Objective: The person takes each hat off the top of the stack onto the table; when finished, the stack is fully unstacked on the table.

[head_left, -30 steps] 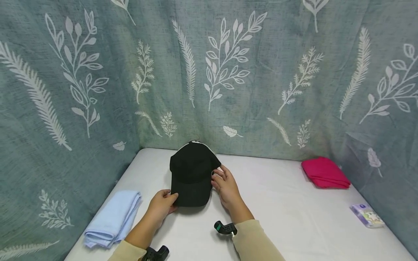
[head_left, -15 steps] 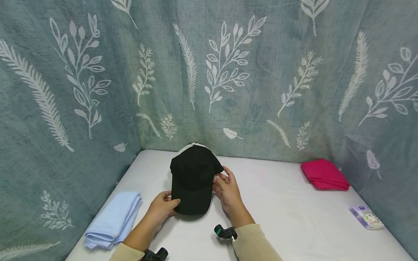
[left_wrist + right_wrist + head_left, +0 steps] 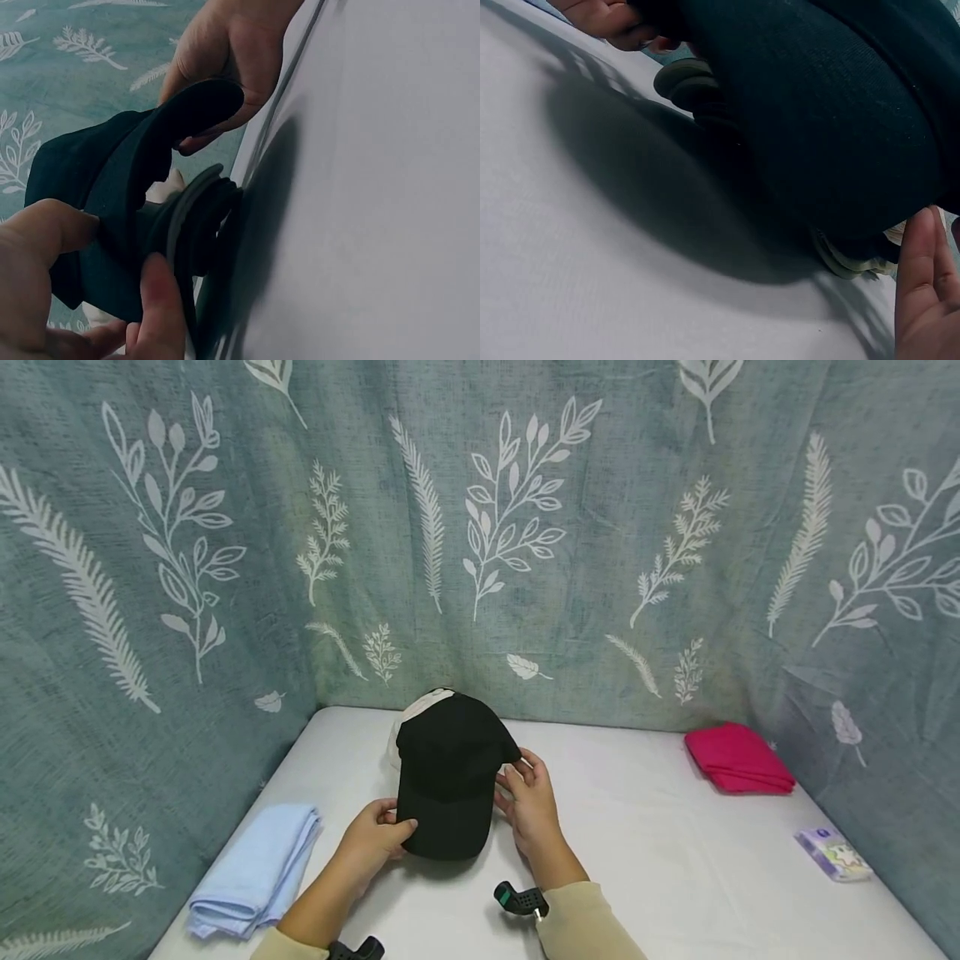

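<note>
A black baseball cap (image 3: 453,777) is held between both hands, its brim pointing down toward the person. The left hand (image 3: 371,837) pinches the left side of the brim, thumb on the front and fingers behind. At the right lower edge of the crown, the right hand (image 3: 534,810) holds the cap with thumb and fingertips. A pale rounded thing (image 3: 422,703) shows behind the crown at the upper left; most of it is hidden. Below the brim, the left wrist view shows dark, rounded layers (image 3: 202,217) with a grey-green edge close over the white surface.
A folded light blue cloth (image 3: 258,864) lies at left on the white table (image 3: 645,860). To the right are a folded red cloth (image 3: 738,758) and a small purple-and-white packet (image 3: 834,853). A green leaf-patterned curtain (image 3: 570,610) stands behind and along both sides.
The cap has moved slightly toward the person and to the right, and more of the pale thing shows at its upper left. Both hands keep hold of it.
</note>
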A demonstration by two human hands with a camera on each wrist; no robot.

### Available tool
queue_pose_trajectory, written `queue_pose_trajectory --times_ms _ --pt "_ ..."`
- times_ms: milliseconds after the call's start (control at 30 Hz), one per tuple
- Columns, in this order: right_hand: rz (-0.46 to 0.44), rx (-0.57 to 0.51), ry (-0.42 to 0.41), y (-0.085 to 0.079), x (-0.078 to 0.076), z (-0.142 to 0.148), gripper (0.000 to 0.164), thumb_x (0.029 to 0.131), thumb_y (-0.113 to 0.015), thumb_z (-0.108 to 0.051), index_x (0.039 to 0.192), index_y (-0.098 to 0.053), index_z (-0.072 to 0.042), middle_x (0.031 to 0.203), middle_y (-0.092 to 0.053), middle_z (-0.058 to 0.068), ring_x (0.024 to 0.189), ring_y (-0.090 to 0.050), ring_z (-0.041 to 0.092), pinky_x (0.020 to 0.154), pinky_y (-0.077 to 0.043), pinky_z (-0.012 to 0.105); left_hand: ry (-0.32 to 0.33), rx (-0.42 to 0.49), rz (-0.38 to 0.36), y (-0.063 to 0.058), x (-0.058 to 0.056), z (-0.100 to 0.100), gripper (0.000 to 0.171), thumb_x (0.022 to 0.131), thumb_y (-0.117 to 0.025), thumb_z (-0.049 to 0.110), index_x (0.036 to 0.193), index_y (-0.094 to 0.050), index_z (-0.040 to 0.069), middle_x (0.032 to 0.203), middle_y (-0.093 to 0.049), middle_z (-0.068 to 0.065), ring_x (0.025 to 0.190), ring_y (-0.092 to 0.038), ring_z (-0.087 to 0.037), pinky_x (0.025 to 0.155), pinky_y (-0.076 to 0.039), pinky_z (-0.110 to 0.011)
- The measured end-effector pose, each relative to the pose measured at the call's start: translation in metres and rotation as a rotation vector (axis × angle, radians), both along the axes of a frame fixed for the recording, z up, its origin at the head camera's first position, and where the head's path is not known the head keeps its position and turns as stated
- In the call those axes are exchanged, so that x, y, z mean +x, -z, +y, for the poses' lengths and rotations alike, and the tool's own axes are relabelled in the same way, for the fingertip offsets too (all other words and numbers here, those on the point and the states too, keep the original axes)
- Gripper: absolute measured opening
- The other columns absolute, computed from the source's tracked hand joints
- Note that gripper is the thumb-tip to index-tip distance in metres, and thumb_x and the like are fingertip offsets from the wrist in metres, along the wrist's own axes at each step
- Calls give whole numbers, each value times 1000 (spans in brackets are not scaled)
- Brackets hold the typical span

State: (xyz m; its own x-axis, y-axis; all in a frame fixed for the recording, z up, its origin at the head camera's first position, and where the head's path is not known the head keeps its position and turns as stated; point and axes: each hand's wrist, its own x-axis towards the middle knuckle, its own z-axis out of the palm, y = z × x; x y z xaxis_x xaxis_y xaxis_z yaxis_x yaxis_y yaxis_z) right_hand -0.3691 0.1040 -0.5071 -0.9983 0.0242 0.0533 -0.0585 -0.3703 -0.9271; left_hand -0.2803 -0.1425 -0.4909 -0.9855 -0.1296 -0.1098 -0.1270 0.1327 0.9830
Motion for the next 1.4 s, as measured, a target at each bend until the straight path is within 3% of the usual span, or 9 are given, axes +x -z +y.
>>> queue_pose_trajectory --times_ms 300,567,933,1200,1400 --pt "-2 44 7 3 1 7 44 108 -59 -20 149 -43 -20 147 -53 10 107 -66 20 86 -60 34 47 -65 21 -1 6 4 60 90 -79 19 142 -54 0 113 -50 -12 88 -63 -19 75 -61 -35" --pt "-20 80 46 3 6 20 40 108 -58 -18 146 -44 -18 147 -54 10 106 -66 20 83 -59 34 84 -34 31 3 13 17 61 91 -80 20 142 -53 -1 116 -53 -13 91 -63 -20 74 -61 -34" --pt "-19 126 80 -9 7 41 36 109 -56 -18 143 -45 -19 147 -54 7 106 -65 20 82 -60 33 124 -86 67 -3 10 34 69 91 -79 20 147 -47 -4 119 -50 -13 92 -62 -20 74 -60 -33" --pt "-24 125 95 -13 5 60 32 110 -54 -19 141 -45 -21 141 -56 4 106 -65 20 81 -59 33 148 -76 126 -11 6 54 74 90 -78 12 152 -42 -5 114 -51 -17 80 -65 -18 69 -61 -38" --pt "-32 103 121 -12 2 75 28 111 -52 -17 137 -46 -25 133 -57 3 101 -66 18 80 -59 33 161 -123 151 -13 -1 66 75 88 -81 14 151 -44 -5 110 -48 -15 79 -61 -17 67 -57 -30"
